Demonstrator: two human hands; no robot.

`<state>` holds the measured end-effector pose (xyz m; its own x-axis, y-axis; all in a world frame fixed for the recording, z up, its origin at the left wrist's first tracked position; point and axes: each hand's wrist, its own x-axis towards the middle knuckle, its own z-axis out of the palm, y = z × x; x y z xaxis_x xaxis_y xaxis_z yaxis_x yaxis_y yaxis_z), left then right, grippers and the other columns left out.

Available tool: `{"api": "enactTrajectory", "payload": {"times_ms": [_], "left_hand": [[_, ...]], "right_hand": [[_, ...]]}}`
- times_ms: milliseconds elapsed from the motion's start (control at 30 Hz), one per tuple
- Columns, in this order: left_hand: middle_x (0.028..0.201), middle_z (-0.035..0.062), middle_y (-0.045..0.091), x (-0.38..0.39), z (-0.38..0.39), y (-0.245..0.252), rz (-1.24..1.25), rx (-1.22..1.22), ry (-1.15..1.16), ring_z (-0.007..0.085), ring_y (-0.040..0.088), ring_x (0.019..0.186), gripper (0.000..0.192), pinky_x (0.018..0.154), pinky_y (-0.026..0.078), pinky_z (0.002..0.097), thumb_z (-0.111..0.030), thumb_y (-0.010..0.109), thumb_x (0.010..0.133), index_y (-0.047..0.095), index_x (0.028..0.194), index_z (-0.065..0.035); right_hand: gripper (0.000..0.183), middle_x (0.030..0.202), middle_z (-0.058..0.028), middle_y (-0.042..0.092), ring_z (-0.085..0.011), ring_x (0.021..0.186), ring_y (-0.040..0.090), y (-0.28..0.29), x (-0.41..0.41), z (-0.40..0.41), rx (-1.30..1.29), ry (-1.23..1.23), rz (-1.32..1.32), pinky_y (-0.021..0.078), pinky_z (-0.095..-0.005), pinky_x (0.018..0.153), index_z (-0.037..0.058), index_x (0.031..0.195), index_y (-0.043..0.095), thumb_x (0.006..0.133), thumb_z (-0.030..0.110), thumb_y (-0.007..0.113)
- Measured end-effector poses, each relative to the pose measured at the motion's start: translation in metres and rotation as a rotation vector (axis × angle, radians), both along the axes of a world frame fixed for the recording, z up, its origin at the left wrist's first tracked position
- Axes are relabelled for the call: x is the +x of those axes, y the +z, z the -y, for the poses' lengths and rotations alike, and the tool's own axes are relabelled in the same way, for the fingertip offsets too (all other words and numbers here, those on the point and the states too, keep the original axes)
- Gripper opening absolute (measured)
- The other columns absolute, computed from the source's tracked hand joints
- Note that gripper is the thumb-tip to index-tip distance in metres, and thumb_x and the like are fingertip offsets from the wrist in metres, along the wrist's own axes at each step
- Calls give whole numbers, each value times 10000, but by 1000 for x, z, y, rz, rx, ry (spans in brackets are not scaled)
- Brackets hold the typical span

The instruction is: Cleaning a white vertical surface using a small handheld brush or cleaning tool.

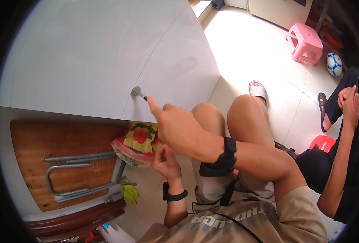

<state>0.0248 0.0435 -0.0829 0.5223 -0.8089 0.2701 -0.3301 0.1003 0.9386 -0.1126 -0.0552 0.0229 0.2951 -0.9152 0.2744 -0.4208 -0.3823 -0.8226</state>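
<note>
My right hand (pixel 182 130) reaches over the near edge of a pale grey tabletop (pixel 91 60), index finger stretched out. Its fingertip meets the dark end of a small grey flared tool (pixel 138 92), which lies at or just above the surface near a seam. The thumb is hidden, so a grip on the tool cannot be made out. Lower down, my left hand (pixel 167 164) is off the tabletop with its fingers curled. It is beside a fruit-patterned plastic bag (pixel 140 139) below the edge; whether it holds anything is unclear.
A folded wooden table (pixel 76 136) with metal legs leans at the left. Yellow-green slippers (pixel 130 191) are on the floor. A pink plastic stool (pixel 307 39) and a blue-white ball (pixel 334 64) stand at the upper right. Another person's arm (pixel 340 148) is close on the right.
</note>
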Motion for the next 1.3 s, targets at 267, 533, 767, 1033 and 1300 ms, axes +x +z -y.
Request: {"api": "enactTrajectory", "payload": {"times_ms": [267, 533, 767, 1033, 1300], "left_hand": [[862, 44, 689, -2, -4, -2, -24, 66, 20, 112, 616, 787, 200, 740, 493, 247, -156, 735, 895, 691, 923, 36], [864, 42, 688, -4, -5, 1, 3, 68, 20, 107, 608, 779, 208, 733, 490, 242, -163, 734, 901, 689, 929, 38], [846, 38, 680, -2, -7, -1, -8, -9, 14, 103, 599, 761, 219, 718, 483, 235, -160, 724, 906, 681, 943, 51], [840, 35, 674, 3, -12, 5, -3, 69, 68, 99, 598, 765, 196, 720, 480, 230, -137, 728, 895, 678, 937, 49], [878, 49, 682, 3, -13, -3, -32, -6, 22, 111, 607, 792, 210, 744, 486, 245, -134, 707, 902, 666, 971, 60]], "right_hand": [[672, 808, -238, 618, -383, 705, 633, 1, -9, 9, -12, -35, -13, 506, -462, 594, -108, 1383, 420, 745, -13, 608], [580, 762, -233, 612, -391, 620, 596, 0, -7, 10, -38, -69, 30, 484, -467, 571, -120, 1325, 486, 752, -47, 543], [631, 770, -225, 615, -375, 634, 612, -3, 10, -11, -69, 30, -54, 488, -453, 573, -87, 1369, 454, 754, -22, 583], [647, 797, -226, 605, -396, 651, 609, 0, -8, 6, -77, -39, 4, 489, -469, 581, -72, 1383, 445, 760, 1, 604], [681, 807, -234, 594, -389, 633, 607, -1, 11, -17, -52, 69, -48, 481, -461, 545, -78, 1407, 402, 767, 16, 612]]}}
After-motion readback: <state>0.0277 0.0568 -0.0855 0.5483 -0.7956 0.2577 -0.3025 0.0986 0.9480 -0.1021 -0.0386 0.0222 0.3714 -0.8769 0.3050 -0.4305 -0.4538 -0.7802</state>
